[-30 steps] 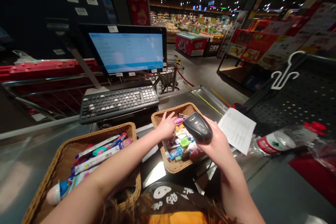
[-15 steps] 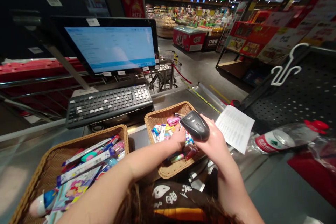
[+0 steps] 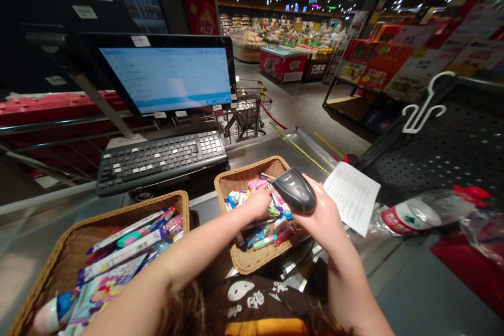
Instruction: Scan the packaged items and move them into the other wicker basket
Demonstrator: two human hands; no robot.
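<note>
My right hand is wrapped round a black handheld barcode scanner, its head over the right side of a wicker basket. Inside that basket lie small packaged goods and tubes. My left hand reaches in among them, its fingers curled close to a pink item. What those fingers pinch, if anything, is too small to make out. Left of it, a second wicker basket holds long boxes, flat colourful packs and a bottle-like item with a blue part.
Behind the baskets stand a keyboard and a lit monitor. To the right are a printed sheet, a clear bottle with a red cap and a white hook on a black perforated panel. A shopping cart stands beyond.
My left hand has shifted a little left and up inside the basket, uncovering more tubes near its front. The scanner stays in my right hand, nearly in the same place. The view tilts slightly.
</note>
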